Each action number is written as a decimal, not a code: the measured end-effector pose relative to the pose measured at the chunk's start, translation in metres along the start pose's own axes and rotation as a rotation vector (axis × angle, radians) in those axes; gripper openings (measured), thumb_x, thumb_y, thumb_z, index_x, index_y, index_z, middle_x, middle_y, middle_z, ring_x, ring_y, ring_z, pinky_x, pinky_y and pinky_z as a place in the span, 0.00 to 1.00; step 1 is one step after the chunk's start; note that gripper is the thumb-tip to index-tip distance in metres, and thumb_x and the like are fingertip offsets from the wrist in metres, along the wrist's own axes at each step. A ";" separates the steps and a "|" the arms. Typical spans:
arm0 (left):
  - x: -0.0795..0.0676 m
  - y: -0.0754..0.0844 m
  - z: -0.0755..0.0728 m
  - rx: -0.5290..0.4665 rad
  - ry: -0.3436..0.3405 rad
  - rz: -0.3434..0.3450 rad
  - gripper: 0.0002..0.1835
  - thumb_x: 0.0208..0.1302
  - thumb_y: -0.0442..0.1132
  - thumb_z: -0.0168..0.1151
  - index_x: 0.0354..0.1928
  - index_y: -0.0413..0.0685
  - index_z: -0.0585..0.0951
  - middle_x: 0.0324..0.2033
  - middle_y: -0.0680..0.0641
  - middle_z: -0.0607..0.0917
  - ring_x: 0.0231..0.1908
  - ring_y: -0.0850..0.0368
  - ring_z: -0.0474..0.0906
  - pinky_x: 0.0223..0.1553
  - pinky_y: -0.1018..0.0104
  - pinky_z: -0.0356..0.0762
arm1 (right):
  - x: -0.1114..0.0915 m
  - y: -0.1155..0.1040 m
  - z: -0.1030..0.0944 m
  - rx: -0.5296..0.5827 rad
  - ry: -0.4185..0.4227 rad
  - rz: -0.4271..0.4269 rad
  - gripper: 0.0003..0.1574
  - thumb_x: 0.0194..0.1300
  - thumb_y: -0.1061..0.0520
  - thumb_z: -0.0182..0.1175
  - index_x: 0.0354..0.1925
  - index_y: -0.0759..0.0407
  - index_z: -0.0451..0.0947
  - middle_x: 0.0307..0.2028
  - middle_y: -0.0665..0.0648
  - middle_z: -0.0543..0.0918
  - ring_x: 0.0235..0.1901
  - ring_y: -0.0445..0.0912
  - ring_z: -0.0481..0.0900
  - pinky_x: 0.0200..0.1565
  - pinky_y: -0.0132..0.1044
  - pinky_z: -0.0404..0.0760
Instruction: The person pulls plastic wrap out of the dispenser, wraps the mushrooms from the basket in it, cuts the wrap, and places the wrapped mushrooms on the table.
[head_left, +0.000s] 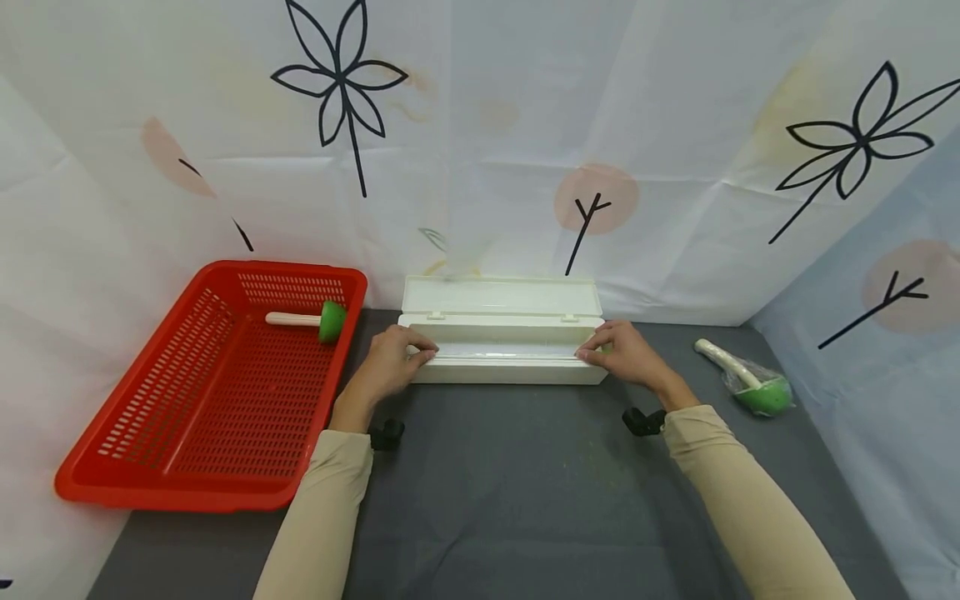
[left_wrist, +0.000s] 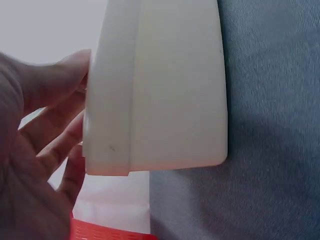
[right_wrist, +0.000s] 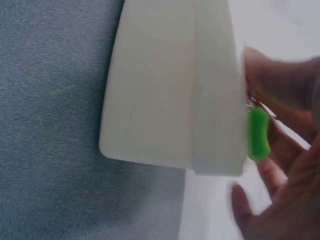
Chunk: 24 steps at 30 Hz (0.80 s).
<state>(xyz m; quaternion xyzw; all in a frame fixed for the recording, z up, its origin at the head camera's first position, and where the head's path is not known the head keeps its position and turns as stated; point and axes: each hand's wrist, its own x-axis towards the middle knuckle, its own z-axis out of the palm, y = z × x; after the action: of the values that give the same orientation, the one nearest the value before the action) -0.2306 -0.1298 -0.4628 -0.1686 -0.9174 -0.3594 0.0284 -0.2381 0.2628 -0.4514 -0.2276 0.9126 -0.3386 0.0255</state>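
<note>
A long white plastic-wrap dispenser box [head_left: 517, 372] sits on the table with its lid [head_left: 501, 297] raised at the back. Inside, along its front rim, lies a glossy strip of clear plastic wrap [head_left: 506, 351]. My left hand [head_left: 392, 360] pinches the wrap at the left end, thumb and fingertips together over the rim. At the right end my right hand [head_left: 624, 357] pinches it the same way. A small green piece [right_wrist: 258, 134] sits at the rim beside the right fingers. In the left wrist view the box's end wall [left_wrist: 175, 90] hides the pinching fingertips.
A red perforated basket [head_left: 191, 498] stands on the left, holding a green-headed tool with a pale handle [head_left: 296, 319]. A similar green-headed tool in clear plastic [head_left: 761, 396] lies on the right of the grey table [head_left: 525, 500]. Patterned cloth [head_left: 480, 125] hangs close behind the box.
</note>
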 end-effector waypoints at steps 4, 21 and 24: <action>0.006 0.005 0.003 0.061 0.090 -0.015 0.07 0.68 0.34 0.67 0.43 0.43 0.90 0.39 0.43 0.88 0.43 0.44 0.81 0.47 0.46 0.78 | 0.001 -0.003 0.007 -0.095 0.121 0.002 0.08 0.69 0.63 0.65 0.37 0.67 0.88 0.36 0.62 0.87 0.47 0.63 0.75 0.55 0.63 0.67; 0.036 0.055 -0.046 -0.015 0.203 0.078 0.10 0.69 0.31 0.65 0.47 0.30 0.85 0.41 0.35 0.87 0.40 0.41 0.85 0.46 0.49 0.82 | 0.017 -0.041 -0.033 -0.188 0.366 -0.078 0.10 0.75 0.62 0.58 0.45 0.70 0.80 0.38 0.65 0.82 0.33 0.56 0.79 0.39 0.52 0.79; 0.037 0.059 -0.055 -0.031 0.190 0.116 0.11 0.64 0.28 0.69 0.47 0.29 0.85 0.40 0.35 0.87 0.40 0.42 0.85 0.46 0.50 0.82 | 0.017 -0.046 -0.042 -0.170 0.361 -0.070 0.10 0.77 0.62 0.56 0.45 0.70 0.79 0.38 0.65 0.83 0.34 0.56 0.80 0.38 0.51 0.80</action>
<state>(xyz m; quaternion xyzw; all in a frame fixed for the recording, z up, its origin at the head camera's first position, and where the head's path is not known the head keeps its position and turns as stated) -0.2493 -0.1152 -0.3776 -0.1873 -0.8936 -0.3856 0.1333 -0.2437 0.2497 -0.3886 -0.1962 0.9192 -0.2961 -0.1697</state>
